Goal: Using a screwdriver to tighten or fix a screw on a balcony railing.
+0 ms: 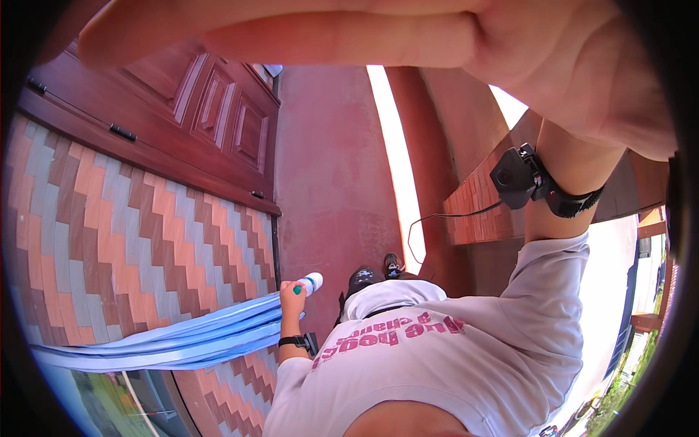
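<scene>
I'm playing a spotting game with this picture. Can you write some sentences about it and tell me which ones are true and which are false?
1. The left hand holds a white bottle. True.
2. The right hand hangs down by the shoes. False: it is raised close to the camera, open, holding nothing.
3. A black band sits on the right wrist. True.
4. The wall is plain white. False: it has a zigzag pattern in orange, brown and grey.
5. The shirt is black. False: it is light, with pink lettering.
</scene>
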### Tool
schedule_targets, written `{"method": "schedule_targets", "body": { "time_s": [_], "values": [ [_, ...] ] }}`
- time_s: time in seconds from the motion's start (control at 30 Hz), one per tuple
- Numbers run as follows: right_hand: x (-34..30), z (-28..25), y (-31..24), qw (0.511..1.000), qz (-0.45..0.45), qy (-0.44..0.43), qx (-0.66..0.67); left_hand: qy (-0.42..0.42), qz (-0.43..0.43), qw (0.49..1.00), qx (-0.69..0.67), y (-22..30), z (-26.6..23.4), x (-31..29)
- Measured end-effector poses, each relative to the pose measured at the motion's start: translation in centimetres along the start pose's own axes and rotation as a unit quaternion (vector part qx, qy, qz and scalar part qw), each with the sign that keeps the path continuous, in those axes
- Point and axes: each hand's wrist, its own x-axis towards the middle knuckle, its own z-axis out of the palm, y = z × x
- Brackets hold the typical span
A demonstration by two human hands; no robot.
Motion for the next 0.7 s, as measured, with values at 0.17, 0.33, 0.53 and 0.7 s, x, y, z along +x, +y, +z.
{"method": "schedule_targets", "body": {
  "time_s": [0.17, 0.33, 0.53, 0.7],
  "values": [
    [8.1, 13.7, 2.4, 0.999, 0.042, 0.011, 0.016, 0.003, -0.058, 0.998, 0.003, 2.7, 1.1, 12.2],
    [15.2, 28.5, 3.7, 0.998, 0.066, 0.013, 0.018, 0.0, -0.058, 0.998, 0.02, 2.7, 6.1, 28.5],
    [25.0, 45.2, 5.2, 0.995, 0.094, 0.003, 0.024, -0.04, 0.019, 0.999, 0.014, 10.8, 10.9, 53.8],
    [31.5, 58.9, 5.8, 0.994, 0.103, -0.017, 0.025, -0.074, 0.088, 0.993, -0.018, 22.9, 12.8, 73.6]
  ]
}}
